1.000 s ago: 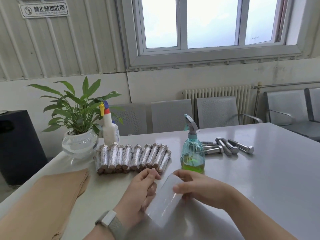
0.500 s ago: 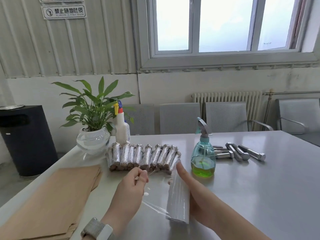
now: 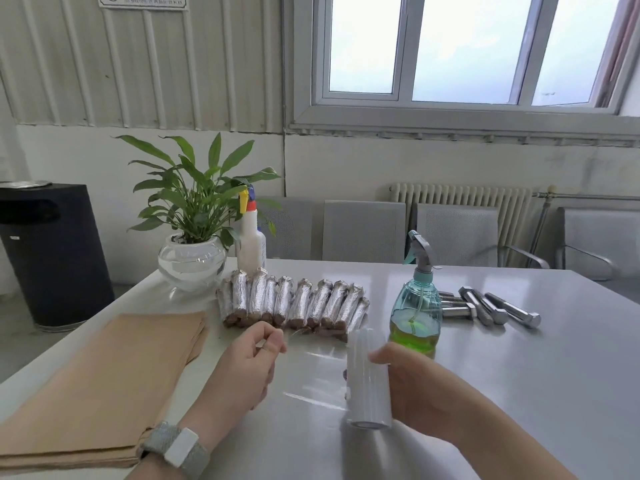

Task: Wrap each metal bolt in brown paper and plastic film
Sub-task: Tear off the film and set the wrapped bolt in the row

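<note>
The roll of film (image 3: 369,379) is gripped by the right hand (image 3: 415,386); its thin, clingy sheet (image 3: 311,375) is pinched at the edge by the left hand (image 3: 246,365).

Your left hand (image 3: 247,367) sits left of the clear plastic film roll (image 3: 367,377), your right hand (image 3: 412,382) right of it. Beyond them the row of film-wrapped bolts (image 3: 294,301) lies mid-table, the stack of brown paper sheets (image 3: 114,379) to its left, the teal spray bottle (image 3: 416,306) to its right, bare metal bolts (image 3: 491,308) further right.
</note>
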